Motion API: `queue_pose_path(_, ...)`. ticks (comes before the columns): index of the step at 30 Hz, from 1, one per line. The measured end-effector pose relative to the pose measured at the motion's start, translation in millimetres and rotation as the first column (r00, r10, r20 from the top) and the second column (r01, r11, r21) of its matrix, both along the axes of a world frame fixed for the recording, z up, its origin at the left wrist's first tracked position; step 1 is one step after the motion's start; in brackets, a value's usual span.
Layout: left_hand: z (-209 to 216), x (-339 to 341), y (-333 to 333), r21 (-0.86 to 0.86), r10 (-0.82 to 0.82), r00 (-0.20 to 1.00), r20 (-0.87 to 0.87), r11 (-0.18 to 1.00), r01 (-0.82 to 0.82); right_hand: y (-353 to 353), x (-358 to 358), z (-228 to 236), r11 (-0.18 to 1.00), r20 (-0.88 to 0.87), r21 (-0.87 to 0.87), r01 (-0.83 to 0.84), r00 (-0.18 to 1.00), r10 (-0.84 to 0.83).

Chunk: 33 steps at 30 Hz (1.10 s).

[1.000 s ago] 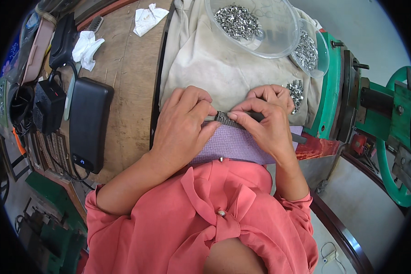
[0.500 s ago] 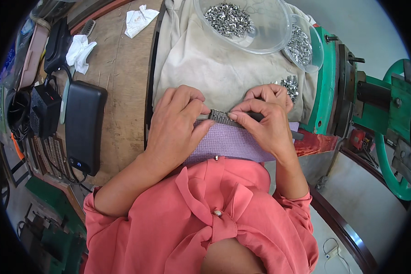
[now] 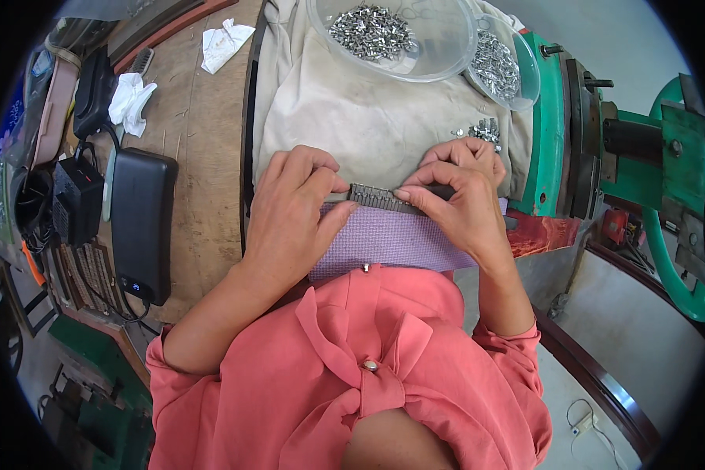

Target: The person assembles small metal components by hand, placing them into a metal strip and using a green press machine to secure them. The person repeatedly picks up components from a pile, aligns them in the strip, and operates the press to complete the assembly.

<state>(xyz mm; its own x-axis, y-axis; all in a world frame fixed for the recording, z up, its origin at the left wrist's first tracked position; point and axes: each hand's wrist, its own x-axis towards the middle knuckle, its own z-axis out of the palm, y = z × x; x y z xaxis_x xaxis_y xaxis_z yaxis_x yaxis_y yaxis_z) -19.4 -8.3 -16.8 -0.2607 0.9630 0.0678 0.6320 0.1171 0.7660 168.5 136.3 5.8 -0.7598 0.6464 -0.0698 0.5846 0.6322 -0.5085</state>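
Note:
A narrow dark metal bar with a row of slots [image 3: 374,196] lies between my hands, along the far edge of a purple woven mat. Small silvery pieces appear to sit in its slots, too small to make out singly. My left hand [image 3: 286,215] pinches the left end between thumb and forefinger. At the right end, my right hand [image 3: 471,192] has thumb and forefinger closed against the bar; whether a small part is between them is hidden. A dark handle-like end [image 3: 442,190] shows beneath the right fingers. Beyond that hand lies a small pile of silvery metal parts [image 3: 486,131].
Two clear plastic tubs, a large one [image 3: 439,69] and a smaller one [image 3: 529,82], hold many small metal parts on a beige cloth [image 3: 345,110]. A green machine with a handwheel [image 3: 656,258] stands right. A black power pack [image 3: 142,227] and crumpled tissues [image 3: 131,102] lie left.
The view has shifted slightly, so the table sits further left. More of the slotted bar shows between my hands, which are a little further apart. Both keep their grip.

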Motion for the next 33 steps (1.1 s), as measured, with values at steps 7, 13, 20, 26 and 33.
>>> queue_pose_path(7,-0.9,0.4,-0.4,0.001,-0.004,1.0,-0.009,1.0,0.004,-5.4,2.8,-6.2,1.0,-0.066,0.014,0.023,0.998,-0.022)
queue_pose_path(13,-0.8,0.1,-1.0,-0.005,-0.008,1.0,-0.015,1.0,0.008,-8.9,2.4,-4.5,0.997,-0.078,-0.058,0.056,0.995,-0.06)
queue_pose_path(20,-0.7,0.5,0.0,0.043,-0.012,0.999,-0.05,0.999,0.014,-19.3,-1.0,-12.5,0.997,-0.11,0.001,0.081,0.991,-0.081)
queue_pose_path(26,0.1,0.2,-1.9,-0.004,-0.008,1.0,-0.011,1.0,0.008,-17.6,0.4,-13.9,0.998,-0.103,0.018,0.066,0.993,-0.064)
queue_pose_path(33,1.4,0.7,-0.9,-0.005,-0.006,1.0,-0.012,1.0,0.006,-14.3,-0.5,-9.6,0.999,-0.077,-0.014,0.044,0.996,-0.045)
